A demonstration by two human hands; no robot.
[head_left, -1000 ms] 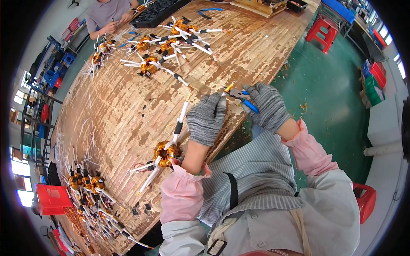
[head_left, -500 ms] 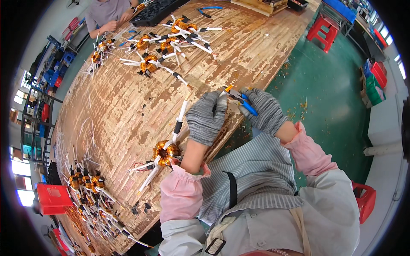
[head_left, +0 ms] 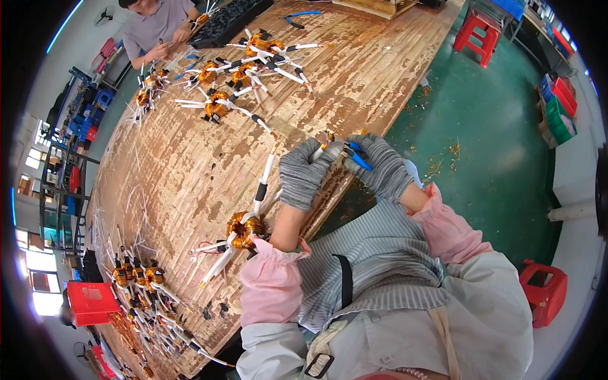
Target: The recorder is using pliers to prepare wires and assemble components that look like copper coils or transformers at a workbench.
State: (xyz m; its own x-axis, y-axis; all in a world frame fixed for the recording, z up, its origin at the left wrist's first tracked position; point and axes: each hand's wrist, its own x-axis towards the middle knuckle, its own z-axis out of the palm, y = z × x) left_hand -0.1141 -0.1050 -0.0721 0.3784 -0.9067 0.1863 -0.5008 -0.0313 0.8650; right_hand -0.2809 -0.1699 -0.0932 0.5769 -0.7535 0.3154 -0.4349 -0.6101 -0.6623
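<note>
My left hand [head_left: 305, 174], in a grey striped glove, is closed around a white-sleeved wire lead [head_left: 320, 151] near its bare copper end. That lead seems to run back under my wrist to a copper-wound ring coil [head_left: 244, 229] on the table's near edge. Another white lead [head_left: 268, 170] with a black sleeve points away from the coil, beside my left hand. My right hand [head_left: 382, 166], gloved alike, grips blue-handled pliers [head_left: 360, 159]. Their jaws meet the lead's end at my left fingertips; the exact contact is partly hidden.
Several more coils [head_left: 216, 104] lie on the worn wooden table [head_left: 183, 171] farther off, and a pile of coils [head_left: 152, 276] is at the near left. Another person [head_left: 155, 31] sits at the far left by a black tray [head_left: 231, 24]. A red stool [head_left: 479, 37] stands on the green floor.
My right hand and the pliers have moved slightly left, closer to my left hand. The pliers have turned a little, and the lead's end has shifted left. The view has shifted slightly.
</note>
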